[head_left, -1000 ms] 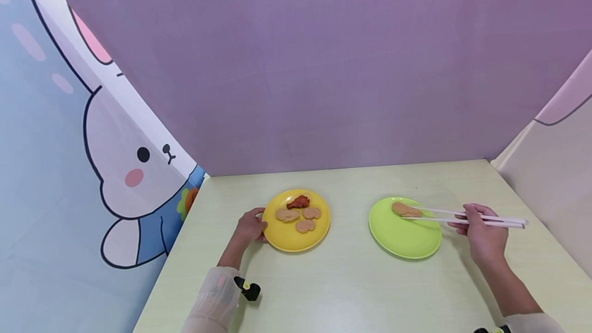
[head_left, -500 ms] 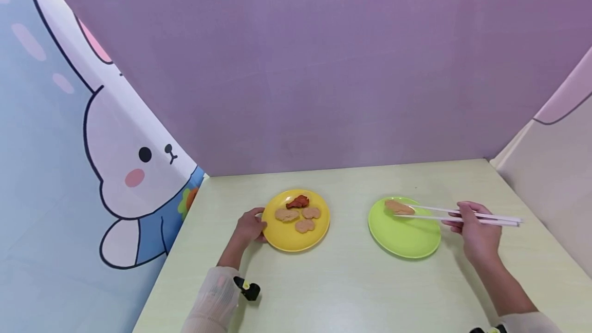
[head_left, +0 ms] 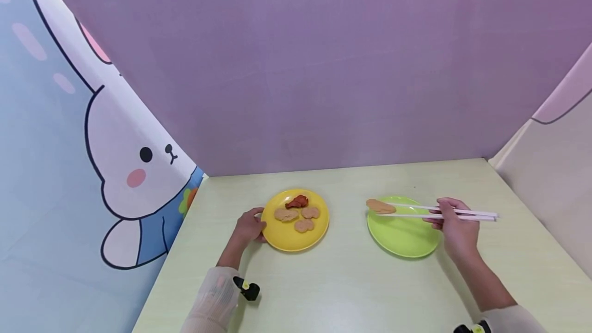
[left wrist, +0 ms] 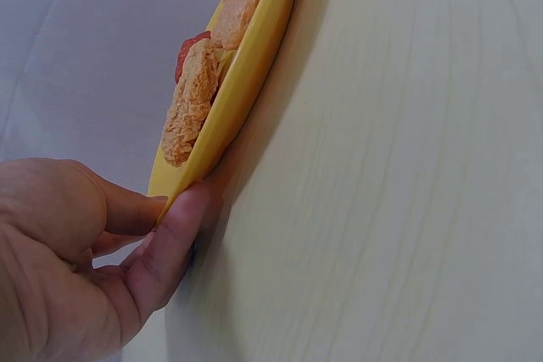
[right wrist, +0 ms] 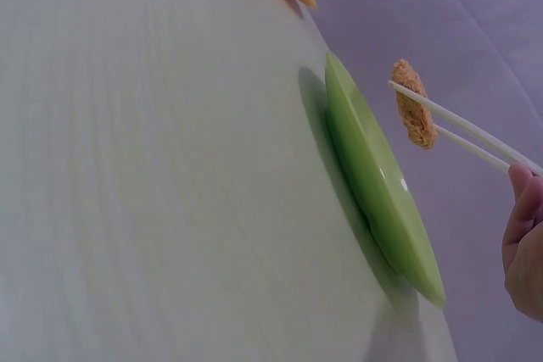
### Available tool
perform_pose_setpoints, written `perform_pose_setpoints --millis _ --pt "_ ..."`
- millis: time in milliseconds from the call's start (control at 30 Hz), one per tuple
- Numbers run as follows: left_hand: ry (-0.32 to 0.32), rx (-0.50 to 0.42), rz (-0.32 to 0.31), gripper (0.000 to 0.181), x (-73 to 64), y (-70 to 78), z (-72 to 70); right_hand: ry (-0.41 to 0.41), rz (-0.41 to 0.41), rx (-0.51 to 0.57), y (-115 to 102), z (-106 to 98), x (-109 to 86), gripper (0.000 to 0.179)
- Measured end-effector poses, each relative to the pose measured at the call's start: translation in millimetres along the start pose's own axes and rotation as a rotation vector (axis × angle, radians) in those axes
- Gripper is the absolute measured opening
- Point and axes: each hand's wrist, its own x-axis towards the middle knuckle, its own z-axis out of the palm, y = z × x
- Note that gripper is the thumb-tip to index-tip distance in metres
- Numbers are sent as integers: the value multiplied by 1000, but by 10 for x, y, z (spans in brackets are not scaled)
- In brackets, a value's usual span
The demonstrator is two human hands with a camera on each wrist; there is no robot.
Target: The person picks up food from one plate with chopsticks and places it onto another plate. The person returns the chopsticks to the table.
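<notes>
My right hand (head_left: 459, 230) grips a pair of white chopsticks (head_left: 462, 215). Between their tips is a tan, breaded-looking food piece (right wrist: 413, 104), held above the left edge of the green plate (head_left: 403, 238). In the right wrist view that piece hangs clear of the plate. My left hand (head_left: 250, 227) pinches the left rim of the yellow plate (left wrist: 246, 82) between thumb and fingers. On the yellow plate lie several tan food pieces (head_left: 304, 225) and one dark red piece (head_left: 297, 201); the left wrist view shows the tan ones' rough, crumbly surface.
Both plates rest on a pale wood-grain table (head_left: 342, 287). A purple cloth wall (head_left: 342, 76) rises behind its far edge. A rabbit-printed cloth (head_left: 134, 168) borders the left side, and a pale panel (head_left: 555, 184) the right.
My right hand has moved left with the chopsticks, carrying the tan food piece from over the green plate's middle to its left edge and lifting it. My left hand stays on the yellow plate.
</notes>
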Motion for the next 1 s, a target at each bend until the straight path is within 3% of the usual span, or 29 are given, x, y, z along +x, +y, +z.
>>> perform_pose_setpoints --millis 1000 --pt "4 25 -9 51 22 -17 7 -113 11 -166 258 814 -242 10"
